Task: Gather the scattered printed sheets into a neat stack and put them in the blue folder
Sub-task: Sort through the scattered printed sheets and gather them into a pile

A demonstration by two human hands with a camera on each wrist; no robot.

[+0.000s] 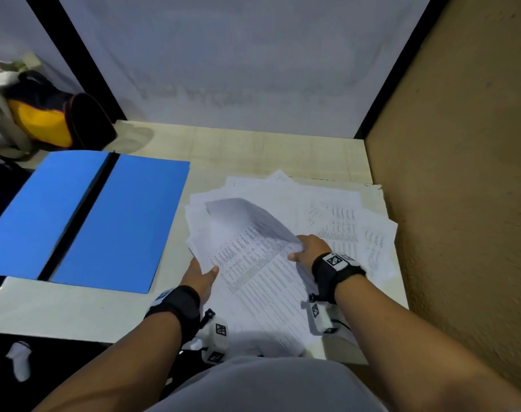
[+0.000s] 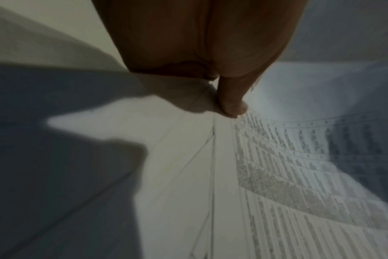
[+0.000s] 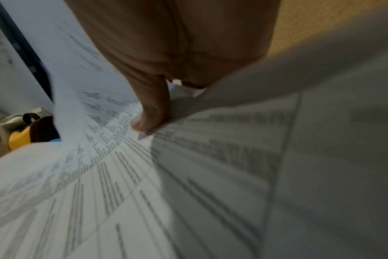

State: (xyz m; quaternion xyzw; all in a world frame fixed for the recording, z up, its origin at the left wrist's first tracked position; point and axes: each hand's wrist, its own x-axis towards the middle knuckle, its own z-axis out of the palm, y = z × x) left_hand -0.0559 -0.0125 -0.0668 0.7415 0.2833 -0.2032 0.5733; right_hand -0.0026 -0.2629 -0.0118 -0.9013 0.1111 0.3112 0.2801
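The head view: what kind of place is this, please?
Probably a partitioned study or office desk. A pale desk is walled by a white panel and a brown board; printed sheets and an open blue folder lie on it.

Head cam sits up high, looking forward and down over both forearms at the desk (image 1: 75, 310). Left wrist cam is super close, peering along the left hand (image 2: 210, 43) right at the paper. Right wrist cam does the same along the right hand (image 3: 177, 43). All three catch the printed sheets (image 1: 262, 263); the bag (image 1: 45, 120) shows in the head and right wrist views.
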